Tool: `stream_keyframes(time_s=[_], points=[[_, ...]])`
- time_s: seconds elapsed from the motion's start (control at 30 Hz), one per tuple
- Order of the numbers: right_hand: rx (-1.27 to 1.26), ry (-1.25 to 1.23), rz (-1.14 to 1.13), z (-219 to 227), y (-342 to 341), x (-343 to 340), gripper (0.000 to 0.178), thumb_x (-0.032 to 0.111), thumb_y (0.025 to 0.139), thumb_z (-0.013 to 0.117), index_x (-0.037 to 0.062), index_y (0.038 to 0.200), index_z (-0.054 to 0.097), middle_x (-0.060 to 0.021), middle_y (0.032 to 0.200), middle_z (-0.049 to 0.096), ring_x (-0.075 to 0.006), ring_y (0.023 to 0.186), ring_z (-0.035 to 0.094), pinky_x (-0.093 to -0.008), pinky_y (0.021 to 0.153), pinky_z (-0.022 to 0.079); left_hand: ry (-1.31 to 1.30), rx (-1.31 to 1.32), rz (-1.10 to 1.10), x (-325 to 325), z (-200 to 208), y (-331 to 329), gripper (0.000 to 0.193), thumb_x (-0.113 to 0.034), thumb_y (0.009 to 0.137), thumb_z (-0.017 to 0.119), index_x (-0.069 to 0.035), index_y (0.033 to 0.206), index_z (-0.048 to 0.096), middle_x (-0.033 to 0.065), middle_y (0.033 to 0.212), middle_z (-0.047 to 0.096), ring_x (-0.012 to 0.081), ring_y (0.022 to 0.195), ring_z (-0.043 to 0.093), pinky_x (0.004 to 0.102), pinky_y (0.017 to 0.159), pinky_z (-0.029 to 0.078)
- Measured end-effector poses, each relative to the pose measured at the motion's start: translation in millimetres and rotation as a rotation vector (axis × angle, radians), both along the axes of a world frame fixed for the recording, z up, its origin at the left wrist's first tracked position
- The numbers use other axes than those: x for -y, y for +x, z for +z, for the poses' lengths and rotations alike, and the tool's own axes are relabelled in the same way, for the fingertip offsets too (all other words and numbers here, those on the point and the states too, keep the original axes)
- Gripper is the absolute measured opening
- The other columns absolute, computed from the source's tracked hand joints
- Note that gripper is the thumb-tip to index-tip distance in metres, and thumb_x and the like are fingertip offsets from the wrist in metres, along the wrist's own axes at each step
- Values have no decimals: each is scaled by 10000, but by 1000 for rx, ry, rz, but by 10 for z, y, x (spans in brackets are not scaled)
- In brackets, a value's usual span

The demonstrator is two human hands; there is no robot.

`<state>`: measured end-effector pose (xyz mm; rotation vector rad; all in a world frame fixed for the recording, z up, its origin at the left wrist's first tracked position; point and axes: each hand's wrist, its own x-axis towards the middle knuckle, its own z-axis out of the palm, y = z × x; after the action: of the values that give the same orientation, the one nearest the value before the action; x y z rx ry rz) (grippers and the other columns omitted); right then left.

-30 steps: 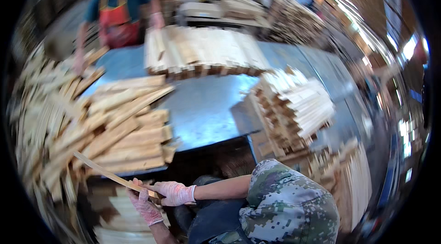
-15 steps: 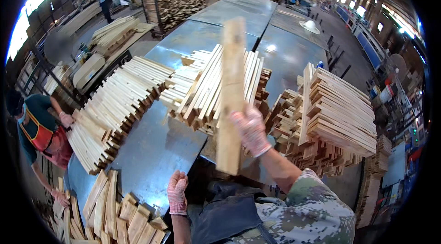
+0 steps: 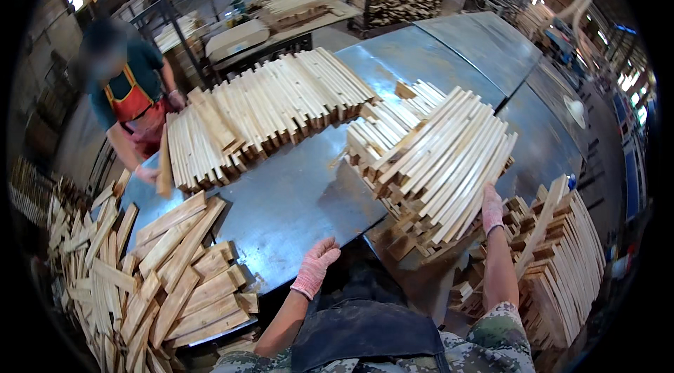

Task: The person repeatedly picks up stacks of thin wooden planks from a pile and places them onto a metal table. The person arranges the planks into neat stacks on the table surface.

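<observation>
My right hand [image 3: 493, 210], in a pinkish knit glove, rests against the right side of the middle stack of wooden boards [image 3: 439, 162]. Its fingers are stretched out along the outermost board; the thumb is hard to see. The boards lie side by side on top of crosswise layers. My left hand [image 3: 316, 269], gloved alike, hovers by the near edge of the metal table [image 3: 295, 225] with its fingers loosely curled and nothing visible in them.
Across the table at left, a person in a red apron [image 3: 133, 102] holds an upright board [image 3: 164, 162] beside a long row of boards [image 3: 274, 106]. Loose boards [image 3: 175, 260] are heaped at near left. Another stack [image 3: 562, 267] stands at right.
The board that my right hand carried upright is no longer held up; that hand is now at the middle stack's right side. The view has turned left. The person at left now holds a board.
</observation>
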<state>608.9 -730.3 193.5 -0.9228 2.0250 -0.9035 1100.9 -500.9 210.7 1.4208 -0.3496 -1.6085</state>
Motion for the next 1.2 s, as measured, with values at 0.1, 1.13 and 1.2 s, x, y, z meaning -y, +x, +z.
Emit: stream_keyframes(time_s=[0.1, 1.13, 1.2], points=[[-351, 40, -47, 271, 53, -23, 699, 430, 1039, 545, -50, 1538, 442, -244, 1458, 588, -390, 1342, 544, -432, 1131, 406, 110, 5, 35, -284, -13, 79, 637, -206, 976, 733, 47, 1511, 498, 178, 1465, 600, 273, 1350, 573, 374, 1147, 441], [-298, -30, 983, -681, 4664, 972, 972, 245, 900, 753, 37, 1658, 183, -268, 1569, 443, -431, 1443, 439, -462, 1210, 364, 247, 564, 413, 243, -398, 1280, 988, -211, 917, 797, 65, 1636, 179, 283, 1677, 295, 353, 1570, 294, 405, 1266, 273], [-312, 112, 991, -561, 4703, 1134, 971, 240, 908, 740, 90, 1672, 160, -268, 1551, 458, -430, 1404, 486, -474, 1176, 407, 288, 584, 557, 730, -479, 1561, 980, -183, 902, 811, 50, 1638, 206, 276, 1672, 313, 358, 1558, 317, 411, 1263, 278]])
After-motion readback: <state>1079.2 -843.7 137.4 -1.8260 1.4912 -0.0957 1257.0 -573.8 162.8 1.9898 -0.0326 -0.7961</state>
